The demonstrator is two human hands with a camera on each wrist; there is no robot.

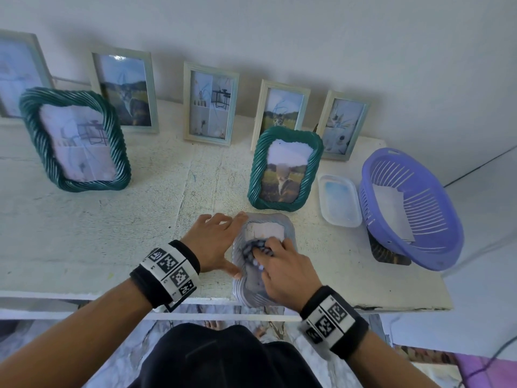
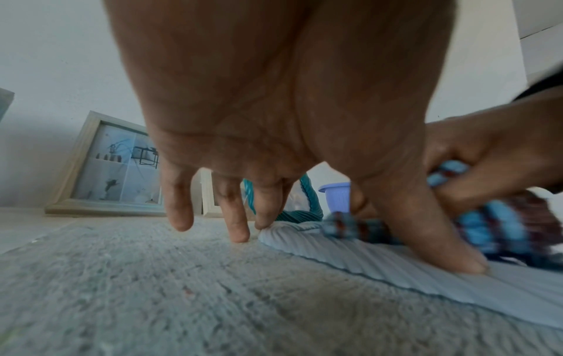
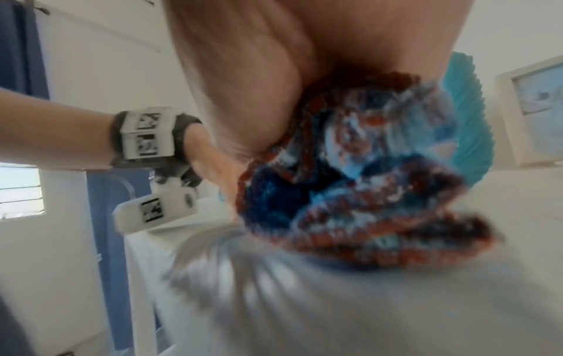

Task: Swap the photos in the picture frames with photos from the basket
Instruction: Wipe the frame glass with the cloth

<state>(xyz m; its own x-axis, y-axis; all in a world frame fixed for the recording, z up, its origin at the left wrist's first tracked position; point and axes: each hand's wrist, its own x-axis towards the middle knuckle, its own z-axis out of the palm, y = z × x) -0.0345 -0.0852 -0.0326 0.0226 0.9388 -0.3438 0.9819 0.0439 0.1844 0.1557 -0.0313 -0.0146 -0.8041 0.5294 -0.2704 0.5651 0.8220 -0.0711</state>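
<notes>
head view: i see the frame [image 1: 261, 284] flat, long axis running away from me, left hand [image 1: 216, 242] spread steadying it, right hand [image 1: 288, 273] clutching a cloth [image 1: 253, 247]; white table [image 1: 112, 233], wall behind.

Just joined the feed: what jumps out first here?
At the table's near edge, the right hand rubs a blue-and-red knitted cloth over a pale ribbed frame lying flat, which the left hand steadies. Behind stand two green twisted frames, with a purple basket at right.

A home room: framed photos [image 1: 211, 103] lean against a white wall [image 1: 307, 37].
</notes>
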